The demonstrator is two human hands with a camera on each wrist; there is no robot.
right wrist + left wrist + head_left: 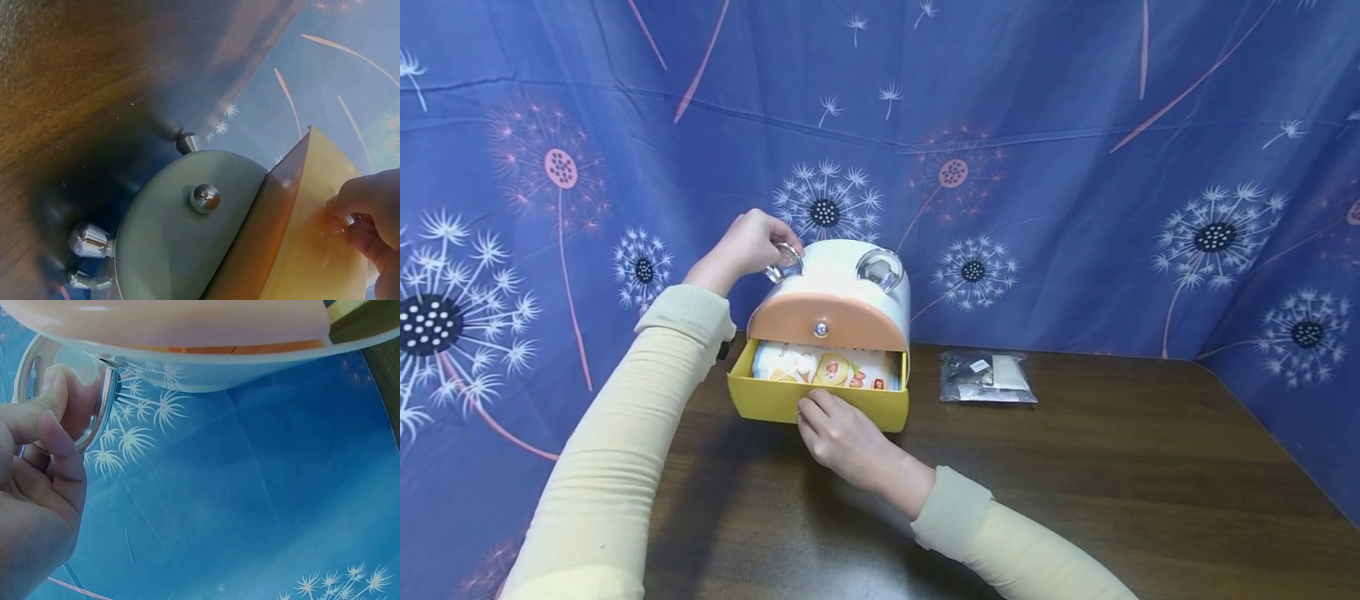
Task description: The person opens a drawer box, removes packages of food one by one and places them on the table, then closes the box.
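Note:
A small round-topped cabinet (827, 271) with a white shell stands against the cloth. Its upper orange panel (786, 321) carries a silver knob (822, 329). Below it, the yellow drawer (760, 400) is pulled out, showing a package (805, 367) with fruit printed on it. My left hand (752, 243) grips the left silver ear-like ring (103, 419) on top, thumb and fingers closed round it. At the drawer's front, my right hand (846, 442) pinches a small shiny knob (347, 219), mostly hidden by the fingertips.
The right silver ring (882, 268) stands free on the cabinet's top. To the right, a clear plastic bag (988, 377) with small items lies on the brown wooden table (1112, 467). Blue dandelion-print cloth (1045, 167) hangs close behind and at both sides.

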